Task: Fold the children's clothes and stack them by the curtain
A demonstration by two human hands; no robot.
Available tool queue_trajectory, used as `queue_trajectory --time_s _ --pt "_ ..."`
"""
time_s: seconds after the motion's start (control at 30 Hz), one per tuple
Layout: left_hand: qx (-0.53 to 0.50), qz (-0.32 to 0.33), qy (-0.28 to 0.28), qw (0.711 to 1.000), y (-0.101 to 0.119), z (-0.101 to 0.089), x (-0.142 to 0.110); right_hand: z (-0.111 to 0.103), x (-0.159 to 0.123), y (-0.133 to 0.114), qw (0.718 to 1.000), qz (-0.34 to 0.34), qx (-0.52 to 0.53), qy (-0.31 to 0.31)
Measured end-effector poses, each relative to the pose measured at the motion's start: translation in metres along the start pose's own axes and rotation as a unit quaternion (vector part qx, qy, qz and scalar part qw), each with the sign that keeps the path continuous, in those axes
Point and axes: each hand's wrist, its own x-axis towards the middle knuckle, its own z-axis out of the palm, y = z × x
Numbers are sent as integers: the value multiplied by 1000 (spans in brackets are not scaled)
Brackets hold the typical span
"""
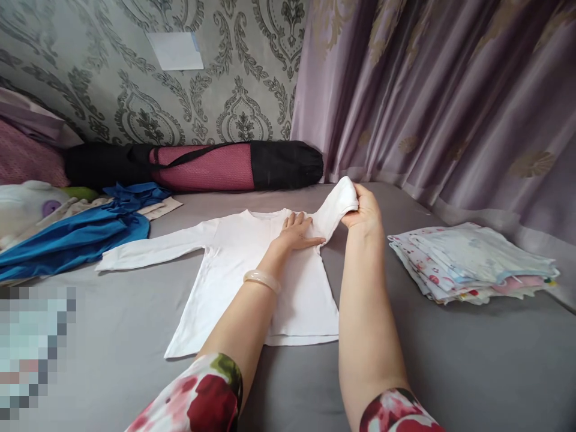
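Nearest: floral cuffs [204,396] on both of the wearer's arms, red, white and green print. Pixelated patch [31,354] at the near left edge, can't tell what's under it. Pale bangle [261,279] on the left wrist.

White shirt [243,276] is mid-frame, laid out on the grey bed [112,348], hem toward the wearer, neckline away. Hem partly hidden behind the left forearm; two layers visible along its edge. Shirt's left-side sleeve lies stretched out flat to the left.

Left hand [297,231]: palm down on the upper chest of the shirt, near the right-side shoulder seam, fingers extended, thumb out to the side. Not gripping.

Right hand [364,207]: pinching the cuff end of the shirt's right-side sleeve, which angles up and away from the shoulder. Fingertips partly hidden by fabric.

Right of the right forearm, well apart from the shirt: stack of folded printed cloths [472,258], mostly white with red and blue bits.

Left: blue garment [85,231], crumpled, just beyond the flat sleeve. White plush toy [22,207] behind it, at the frame edge.

Far side: black and pink tubular bag [204,168] lying along the patterned wall [175,114]. Purple curtain [396,102] to the right. White sheet [175,51] on the wall.
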Motion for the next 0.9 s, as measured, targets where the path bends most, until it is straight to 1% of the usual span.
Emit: queue_trajectory --time_s 0.07,0.17,0.27,0.33,0.4,0.5,0.6,0.7,0.77,0.83,0.87,0.9 --pt "4 -9 -2 1000 2 0 -1 4 0 0 1000 10 21 7" --pt "10 -26 -10 1000 7 -6 -2 15 -6 2 999 26 23 -18" --pt "30 -58 -49 997 17 -21 2 26 -15 3 996 65 37 -41" --pt "58 -78 -80 992 25 -31 7 31 -20 3 993 93 57 -42" --pt "79 -88 -99 988 31 -38 11 33 -23 3 990 112 71 -40" --pt "85 -82 -97 988 34 -39 14 35 -22 6 988 128 83 -39" --pt "68 -58 -69 994 27 -34 10 38 -18 14 986 127 103 -38" --pt "5 -7 -39 999 14 -34 -2 43 -16 22 986 119 114 -34" --pt "-79 12 -16 997 3 -37 -16 47 -19 25 989 106 103 -24" --pt "-192 -14 23 981 -10 -41 -33 54 -25 28 993 93 79 -9" --pt "-254 -43 49 965 -17 -43 -43 58 -28 30 994 89 60 -5" --pt "-319 -75 74 942 -23 -45 -52 63 -31 33 995 89 37 -2"
